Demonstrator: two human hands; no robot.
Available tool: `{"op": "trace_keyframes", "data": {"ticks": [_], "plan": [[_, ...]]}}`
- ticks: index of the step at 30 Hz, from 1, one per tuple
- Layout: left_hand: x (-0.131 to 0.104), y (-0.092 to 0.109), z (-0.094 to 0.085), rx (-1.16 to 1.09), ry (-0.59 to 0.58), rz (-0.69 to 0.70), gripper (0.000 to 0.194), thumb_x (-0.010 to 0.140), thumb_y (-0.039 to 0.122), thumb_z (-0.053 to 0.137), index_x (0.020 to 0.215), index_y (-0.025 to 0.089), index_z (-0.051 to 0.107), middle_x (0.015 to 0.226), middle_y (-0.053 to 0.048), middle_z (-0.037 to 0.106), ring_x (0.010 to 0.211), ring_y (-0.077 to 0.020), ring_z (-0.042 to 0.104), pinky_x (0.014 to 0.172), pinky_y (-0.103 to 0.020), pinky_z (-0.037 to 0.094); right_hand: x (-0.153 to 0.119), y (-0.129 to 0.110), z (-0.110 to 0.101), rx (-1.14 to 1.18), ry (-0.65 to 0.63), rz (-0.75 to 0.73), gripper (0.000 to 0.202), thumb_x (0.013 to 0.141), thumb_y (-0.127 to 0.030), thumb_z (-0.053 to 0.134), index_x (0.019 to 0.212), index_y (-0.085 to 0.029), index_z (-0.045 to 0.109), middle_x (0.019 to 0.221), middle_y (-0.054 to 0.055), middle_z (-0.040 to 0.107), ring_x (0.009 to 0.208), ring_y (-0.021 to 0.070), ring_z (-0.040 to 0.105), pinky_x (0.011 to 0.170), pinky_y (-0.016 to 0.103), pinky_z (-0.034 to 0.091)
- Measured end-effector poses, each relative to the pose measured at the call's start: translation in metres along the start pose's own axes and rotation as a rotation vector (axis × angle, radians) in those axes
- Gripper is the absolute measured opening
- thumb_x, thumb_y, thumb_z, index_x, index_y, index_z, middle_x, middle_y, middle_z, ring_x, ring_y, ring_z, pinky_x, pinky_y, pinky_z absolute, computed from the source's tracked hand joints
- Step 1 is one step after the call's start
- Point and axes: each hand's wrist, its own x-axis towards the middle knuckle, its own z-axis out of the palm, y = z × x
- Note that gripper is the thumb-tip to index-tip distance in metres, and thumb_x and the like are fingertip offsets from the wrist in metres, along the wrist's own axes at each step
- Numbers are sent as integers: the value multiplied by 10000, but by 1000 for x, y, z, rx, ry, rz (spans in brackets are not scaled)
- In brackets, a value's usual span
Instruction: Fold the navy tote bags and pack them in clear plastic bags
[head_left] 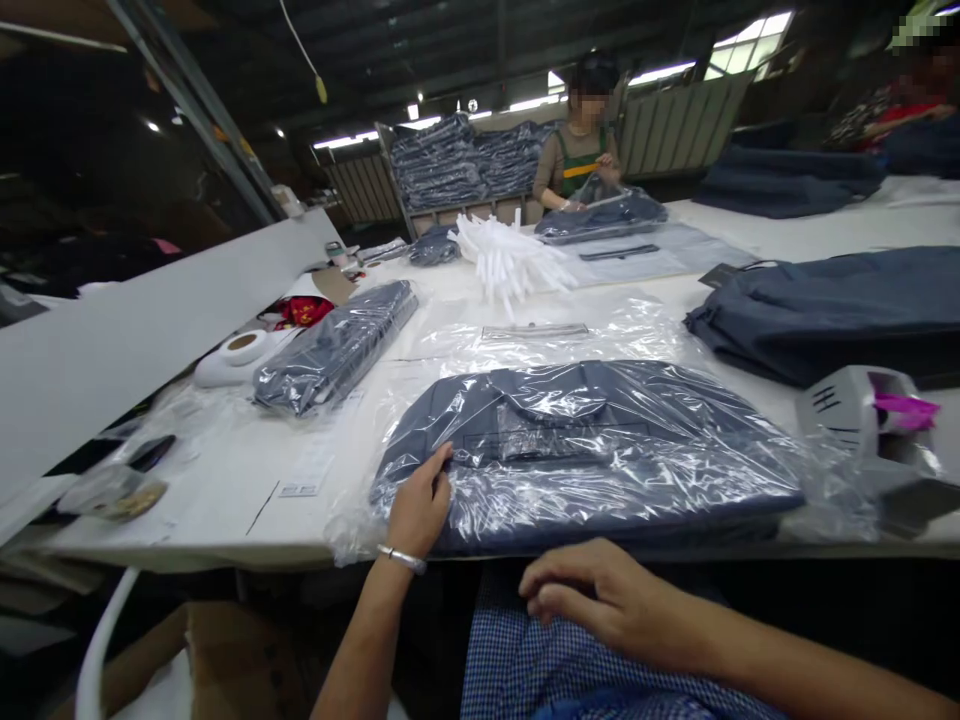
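Observation:
A folded dark-blue garment in a clear plastic bag [592, 475] lies along the front of the table. My left hand [421, 500], with a bangle at its wrist, rests on the bag's left part with its fingers extended. No object shows in its grasp. My right hand [592, 595] hangs just off the table's front edge, before the checked cloth on my lap. Its fingers are loosely bent, the thumb stands apart from them, and nothing shows between them. Just beyond the garment lies a flat clear plastic bag [536, 332].
Another bagged garment [334, 350] lies to the left, near a white roll [241, 345]. White strips [510, 255] are heaped at mid-table. To the right are a grey holder [844, 410] and dark garments [832, 310]. Across the table, a person [581, 150] handles a bagged garment.

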Motion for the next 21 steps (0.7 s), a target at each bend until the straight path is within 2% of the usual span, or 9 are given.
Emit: {"op": "trace_keyframes", "data": {"ticks": [1,3,6,9,12,15,17,19,21], "plan": [[0,3,-3,10,54,28,435,913,181,442,1334,187,553,1290,-67,651,1203,-211,600,1064,-393,460,-14,8,7,213,-2,133,430,953,-532,491,1084,-172,686,963,85,727,866,211,697,827,373,550],[-5,15,-9,62,186,106,390,931,200,444,1294,188,587,1271,-72,662,1183,-212,614,1046,-390,477,-37,31,18,574,132,355,523,888,-604,562,1129,-150,661,1046,120,719,915,231,707,856,385,558],[-21,46,-7,126,258,261,368,953,205,447,1297,220,580,1278,-56,658,1189,-192,607,1040,-367,483,-57,64,22,951,417,429,526,837,-544,677,1188,-153,645,1249,138,651,1181,253,610,1048,390,472],[-41,76,13,158,57,427,393,973,270,455,1360,234,513,1348,-52,611,1271,-184,544,1083,-368,454,-63,77,18,1170,556,361,422,767,-458,780,1061,-164,711,1272,102,648,1277,267,533,1136,384,399],[-54,89,37,267,-177,551,602,924,492,510,1443,206,403,1455,-96,506,1366,-249,442,1131,-466,402,-63,71,15,1250,616,330,320,690,-399,846,906,-185,745,1199,70,691,1280,286,530,1152,397,391],[-59,90,49,385,-224,579,906,771,645,617,1500,216,291,1528,-131,394,1422,-317,338,1143,-554,357,-60,61,13,1241,628,265,247,672,-335,858,837,-188,748,1126,66,718,1278,292,530,1141,402,410],[-58,93,48,456,-150,548,970,743,557,714,1524,264,219,1578,-124,297,1457,-333,244,1163,-593,299,-56,60,10,1235,643,216,275,675,-286,852,916,-201,750,1161,54,707,1278,278,532,1130,391,424],[-55,97,48,518,-47,505,990,750,367,772,1531,315,166,1609,-113,211,1476,-337,168,1174,-618,252,-49,64,6,1235,635,187,328,679,-247,841,990,-211,745,1196,48,694,1256,269,553,1122,393,432],[-50,100,53,564,10,482,1005,747,197,756,1530,349,144,1620,-111,168,1480,-340,139,1171,-632,243,-40,75,1,1213,621,220,300,642,-227,852,924,-183,761,1105,64,729,1178,279,611,1113,400,440]]}}
